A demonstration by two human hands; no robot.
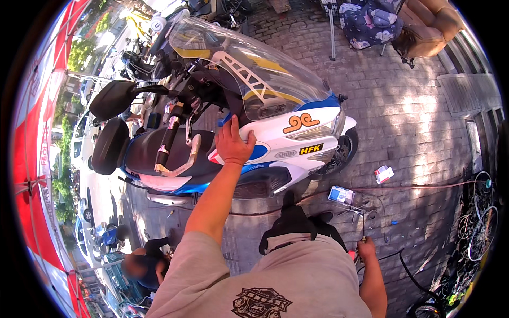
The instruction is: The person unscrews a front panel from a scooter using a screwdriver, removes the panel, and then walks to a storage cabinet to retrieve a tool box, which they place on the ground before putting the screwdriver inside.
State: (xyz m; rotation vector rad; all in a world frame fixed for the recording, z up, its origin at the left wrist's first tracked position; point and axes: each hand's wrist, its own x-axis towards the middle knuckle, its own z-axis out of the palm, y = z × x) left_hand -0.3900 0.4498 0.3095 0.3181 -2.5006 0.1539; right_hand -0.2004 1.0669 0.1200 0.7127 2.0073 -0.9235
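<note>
My left hand (233,142) lies with fingers spread on the white and blue front fairing of a scooter (297,124), just below its clear windshield (249,69). Low at the right, my right hand (366,249) is closed around a long tool with a thin metal shaft (363,225). The shaft points away from me; the fist hides its handle, so its exact kind does not show. Beyond the shaft, several metal tools (356,209) lie on the paving beside a blue and white box (341,195).
A reddish hose (413,187) crosses the brick paving. A red and white packet (384,174) lies beyond it. Bicycle wheels (483,233) stand at the right edge. One person (143,267) sits low at the left; another person's legs (432,26) show at the far right.
</note>
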